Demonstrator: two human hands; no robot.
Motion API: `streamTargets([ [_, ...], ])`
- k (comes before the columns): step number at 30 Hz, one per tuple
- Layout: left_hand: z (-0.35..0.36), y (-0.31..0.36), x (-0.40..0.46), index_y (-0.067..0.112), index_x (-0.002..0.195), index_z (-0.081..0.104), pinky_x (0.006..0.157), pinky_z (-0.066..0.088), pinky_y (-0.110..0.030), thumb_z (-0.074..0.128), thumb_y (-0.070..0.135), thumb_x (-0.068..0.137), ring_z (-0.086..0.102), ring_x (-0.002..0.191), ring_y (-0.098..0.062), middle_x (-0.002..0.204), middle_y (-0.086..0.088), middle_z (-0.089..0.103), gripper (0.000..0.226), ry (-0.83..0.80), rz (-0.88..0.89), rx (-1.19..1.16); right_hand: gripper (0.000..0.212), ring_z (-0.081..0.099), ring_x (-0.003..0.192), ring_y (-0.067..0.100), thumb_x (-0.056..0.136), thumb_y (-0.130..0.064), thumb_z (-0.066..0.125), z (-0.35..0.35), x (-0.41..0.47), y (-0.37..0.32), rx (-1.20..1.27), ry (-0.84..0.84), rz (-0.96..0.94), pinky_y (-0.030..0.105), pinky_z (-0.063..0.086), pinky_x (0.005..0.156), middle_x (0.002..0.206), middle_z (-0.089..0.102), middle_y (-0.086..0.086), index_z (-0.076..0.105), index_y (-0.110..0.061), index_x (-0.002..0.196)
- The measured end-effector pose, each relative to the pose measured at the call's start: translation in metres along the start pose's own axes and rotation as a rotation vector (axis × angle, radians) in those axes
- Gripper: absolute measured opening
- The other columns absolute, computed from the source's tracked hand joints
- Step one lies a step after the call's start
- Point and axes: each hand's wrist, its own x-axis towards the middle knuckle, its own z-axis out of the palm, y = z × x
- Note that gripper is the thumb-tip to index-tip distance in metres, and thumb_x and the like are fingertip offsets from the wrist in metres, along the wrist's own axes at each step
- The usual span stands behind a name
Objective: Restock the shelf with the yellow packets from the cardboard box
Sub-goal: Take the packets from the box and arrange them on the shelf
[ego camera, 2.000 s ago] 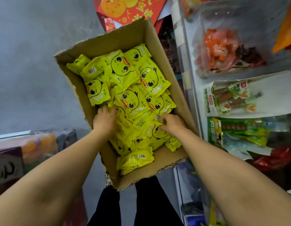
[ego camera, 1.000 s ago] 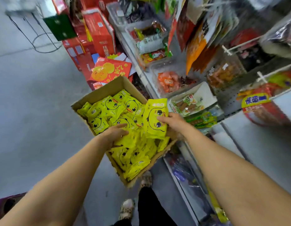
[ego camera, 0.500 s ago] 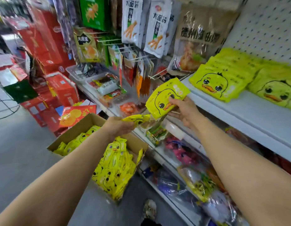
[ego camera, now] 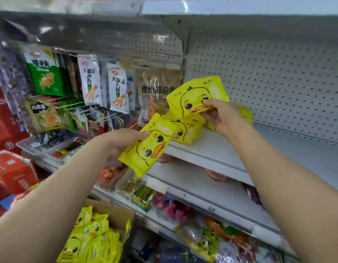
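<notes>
My right hand (ego camera: pixel 222 115) pinches a yellow duck packet (ego camera: pixel 192 95) and holds it just above a stack of the same yellow packets (ego camera: pixel 185 130) on the white shelf (ego camera: pixel 211 149). My left hand (ego camera: pixel 120 139) grips a second yellow duck packet (ego camera: pixel 147 147), held tilted in front of the shelf's front edge, left of and below the first. The cardboard box (ego camera: pixel 115 215) sits low at the bottom left, with several yellow packets (ego camera: pixel 90 238) in it.
Snack bags (ego camera: pixel 117 90) hang on pegs left of the shelf, before a white pegboard wall (ego camera: pixel 268 82). Lower shelves (ego camera: pixel 211 204) hold mixed snack packs. Red boxes (ego camera: pixel 10 168) stand at far left. The shelf's right part is bare.
Both hands have lifted a yellow packet each out of the box and up to the shelf. My view has swung from the box up to the shelf.
</notes>
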Motion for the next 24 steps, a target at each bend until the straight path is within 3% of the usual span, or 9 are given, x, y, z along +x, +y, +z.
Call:
streamTargets([
  [3, 0.026, 0.035, 0.019, 0.004, 0.114, 0.063, 0.060, 0.061, -0.037, 0.049, 0.035, 0.100, 0.074, 0.074, -0.025, 0.092, -0.014, 0.075, 0.037, -0.084, -0.003, 0.027, 0.018, 0.070, 0.057, 0.018, 0.083, 0.001, 0.070, -0.034, 0.003, -0.018, 0.049, 0.049, -0.024, 0.027, 0.057, 0.050, 0.075, 0.067, 0.011, 0.061, 0.002, 0.099],
  [6, 0.055, 0.063, 0.032, 0.003, 0.120, 0.062, 0.065, 0.060, -0.040, 0.061, 0.038, 0.092, 0.073, 0.084, -0.029, 0.103, -0.017, 0.073, 0.045, -0.187, -0.011, 0.166, 0.005, 0.071, 0.063, 0.023, 0.092, -0.008, 0.063, -0.066, 0.004, -0.030, 0.120, 0.085, 0.002, 0.032, 0.059, 0.053, 0.075, 0.069, 0.011, 0.062, -0.005, 0.090],
  [10, 0.103, 0.093, 0.042, 0.007, 0.110, 0.066, 0.059, 0.059, -0.034, 0.061, 0.011, 0.091, 0.074, 0.076, -0.023, 0.096, -0.012, 0.075, 0.020, -0.372, 0.013, 0.203, 0.020, 0.073, 0.076, 0.028, 0.097, -0.025, 0.062, -0.106, 0.009, -0.040, 0.205, 0.145, -0.025, 0.039, 0.062, 0.059, 0.088, 0.072, 0.013, 0.062, -0.006, 0.100],
  [12, 0.124, 0.104, 0.055, 0.004, 0.110, 0.066, 0.068, 0.061, -0.037, 0.068, 0.007, 0.086, 0.073, 0.082, -0.025, 0.098, -0.012, 0.075, 0.025, -0.393, 0.032, 0.304, 0.018, 0.074, 0.073, 0.030, 0.096, -0.016, 0.063, -0.127, 0.011, -0.046, 0.241, 0.172, -0.050, 0.038, 0.060, 0.056, 0.094, 0.072, 0.016, 0.061, -0.003, 0.108],
  [15, 0.147, 0.119, 0.085, 0.004, 0.116, 0.064, 0.097, 0.050, -0.049, 0.090, 0.024, 0.063, 0.066, 0.108, -0.033, 0.114, -0.015, 0.070, 0.062, -0.335, 0.086, 0.603, 0.022, 0.074, 0.075, 0.033, 0.093, 0.002, 0.061, -0.155, 0.017, -0.051, 0.230, 0.216, -0.072, 0.039, 0.060, 0.059, 0.100, 0.070, 0.020, 0.057, 0.002, 0.114],
  [18, 0.169, 0.134, 0.115, 0.013, 0.135, 0.054, 0.105, 0.043, -0.043, 0.092, 0.038, 0.057, 0.052, 0.127, -0.030, 0.139, -0.005, 0.055, 0.090, -0.273, 0.172, 0.867, 0.039, 0.073, 0.088, 0.038, 0.087, 0.013, 0.059, -0.177, 0.024, -0.055, 0.156, 0.252, -0.066, 0.042, 0.060, 0.064, 0.113, 0.067, 0.027, 0.052, 0.011, 0.125],
  [20, 0.181, 0.145, 0.132, 0.019, 0.139, 0.051, 0.099, 0.041, -0.033, 0.087, 0.035, 0.068, 0.046, 0.131, -0.026, 0.143, 0.002, 0.049, 0.081, -0.236, 0.239, 0.988, 0.046, 0.071, 0.092, 0.042, 0.084, 0.019, 0.055, -0.191, 0.030, -0.054, 0.140, 0.251, -0.048, 0.042, 0.060, 0.066, 0.120, 0.063, 0.032, 0.048, 0.015, 0.129],
  [24, 0.201, 0.159, 0.166, 0.019, 0.136, 0.054, 0.106, 0.042, -0.039, 0.085, 0.033, 0.072, 0.048, 0.128, -0.024, 0.140, 0.000, 0.052, 0.073, -0.202, 0.343, 1.154, 0.039, 0.072, 0.091, 0.037, 0.082, 0.020, 0.052, -0.212, 0.042, -0.055, 0.093, 0.203, -0.027, 0.039, 0.060, 0.067, 0.120, 0.065, 0.028, 0.059, 0.005, 0.117],
])
